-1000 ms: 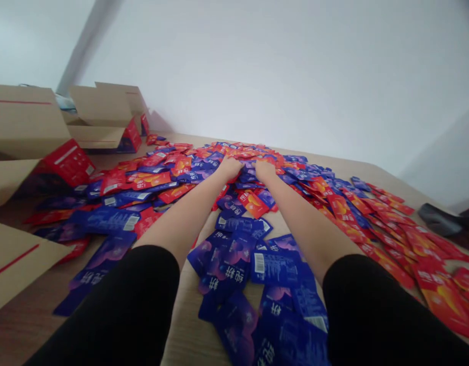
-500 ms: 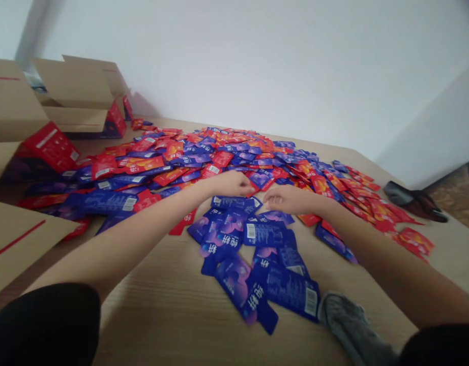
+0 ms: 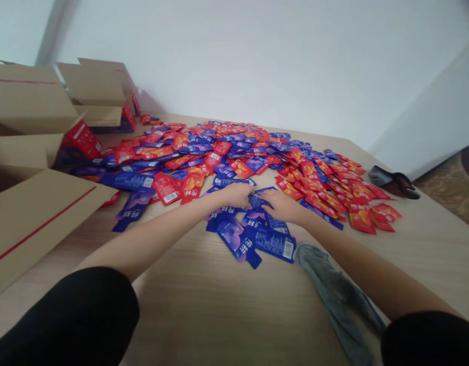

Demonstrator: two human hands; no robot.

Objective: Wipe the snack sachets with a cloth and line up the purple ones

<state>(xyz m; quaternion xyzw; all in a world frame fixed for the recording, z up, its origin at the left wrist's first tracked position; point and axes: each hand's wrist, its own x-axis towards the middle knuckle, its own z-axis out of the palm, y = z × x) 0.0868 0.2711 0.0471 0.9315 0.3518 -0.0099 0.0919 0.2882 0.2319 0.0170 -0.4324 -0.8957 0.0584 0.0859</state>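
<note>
Since the last frame, the left hand (image 3: pixel 237 195) and right hand (image 3: pixel 281 204) have come back over the blue-purple sachets (image 3: pixel 274 243) before the mixed heap (image 3: pixel 240 137). Fingers curl at the sachets, slightly apart; whether either grips, I cannot tell.

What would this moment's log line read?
left hand: at blue packets | right hand: at blue packets | red-and-blue pile: beyond hands

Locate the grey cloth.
The grey cloth lies at the lower right of the head view, between the nearest blue packets and the right black sleeve.
</note>
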